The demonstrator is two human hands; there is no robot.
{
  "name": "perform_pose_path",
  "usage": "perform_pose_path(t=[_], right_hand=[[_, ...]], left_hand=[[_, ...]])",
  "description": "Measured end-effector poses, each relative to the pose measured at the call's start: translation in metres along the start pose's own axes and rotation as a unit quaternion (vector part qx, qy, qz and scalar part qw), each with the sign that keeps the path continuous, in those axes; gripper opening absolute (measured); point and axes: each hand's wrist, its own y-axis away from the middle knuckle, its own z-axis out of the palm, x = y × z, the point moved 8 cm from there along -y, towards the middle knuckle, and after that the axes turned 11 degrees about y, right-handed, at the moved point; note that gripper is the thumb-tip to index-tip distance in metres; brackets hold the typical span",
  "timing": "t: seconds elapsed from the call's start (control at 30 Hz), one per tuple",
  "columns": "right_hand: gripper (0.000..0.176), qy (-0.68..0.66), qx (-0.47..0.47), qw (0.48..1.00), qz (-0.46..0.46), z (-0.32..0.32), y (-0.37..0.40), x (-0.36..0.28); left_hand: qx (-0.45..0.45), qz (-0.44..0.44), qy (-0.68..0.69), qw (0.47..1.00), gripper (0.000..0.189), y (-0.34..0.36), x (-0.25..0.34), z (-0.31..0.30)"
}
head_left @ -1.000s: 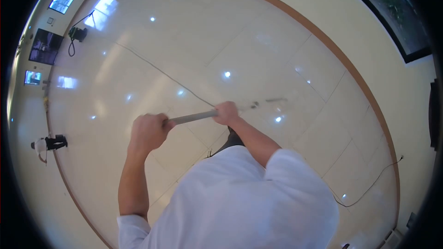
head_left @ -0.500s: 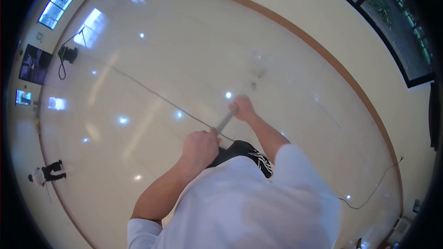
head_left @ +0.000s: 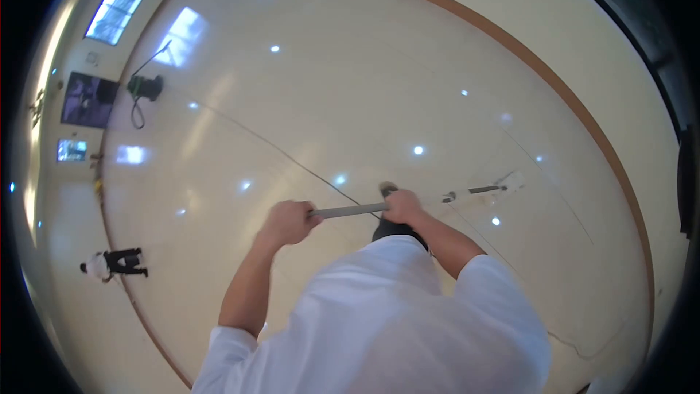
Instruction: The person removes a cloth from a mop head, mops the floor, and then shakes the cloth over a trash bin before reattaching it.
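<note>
Grip status: my left hand (head_left: 288, 220) is closed in a fist around the upper end of the grey mop handle (head_left: 348, 211). My right hand (head_left: 402, 206) is wrapped around the same handle further down. The handle runs nearly level across the view, from my left fist toward the right. It ends at the pale mop head (head_left: 512, 182) (blurred, detail unclear), which is down on the glossy tiled floor (head_left: 350, 87). A thin cable (head_left: 277, 151) lies across the floor beyond my hands. Another person (head_left: 113, 263) stands well apart at the far left, and a dark machine (head_left: 146, 87) sits by the distant wall.
</note>
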Motion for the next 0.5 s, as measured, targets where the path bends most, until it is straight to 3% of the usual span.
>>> perform_pose_path(t=[0.13, 0.2, 0.27, 0.33, 0.37, 0.4, 0.43, 0.5], right_hand=[[0.026, -0.060, 0.078, 0.977, -0.191, -0.080, -0.134, -0.185], [0.020, -0.106, 0.128, 0.952, -0.255, -0.116, -0.198, -0.254], [0.019, -0.115, 0.151, 0.941, -0.280, -0.140, -0.275, -0.292], [0.017, -0.096, 0.142, 0.929, -0.329, -0.142, -0.338, -0.314], [0.017, -0.093, 0.140, 0.929, -0.329, -0.143, -0.364, -0.319], [0.017, -0.070, 0.154, 0.947, -0.273, -0.146, -0.395, -0.318], [0.017, -0.045, 0.169, 0.961, -0.214, -0.148, -0.426, -0.317], [0.020, -0.024, 0.176, 0.967, -0.185, -0.139, -0.489, -0.308]], left_hand=[[0.170, -0.139, 0.013, 0.976, 0.033, 0.077, -0.105, -0.149], [0.190, -0.190, 0.000, 0.963, 0.032, 0.090, -0.131, -0.198], [0.253, -0.263, -0.021, 0.931, 0.032, 0.084, -0.162, -0.234], [0.298, -0.249, -0.022, 0.921, 0.035, 0.050, -0.197, -0.234], [0.337, -0.268, -0.040, 0.902, 0.035, 0.033, -0.216, -0.235], [0.371, -0.284, -0.059, 0.882, 0.035, 0.014, -0.240, -0.237], [0.374, -0.267, -0.043, 0.887, 0.036, -0.012, -0.268, -0.233], [0.383, -0.224, -0.001, 0.896, 0.037, -0.068, -0.317, -0.235]])
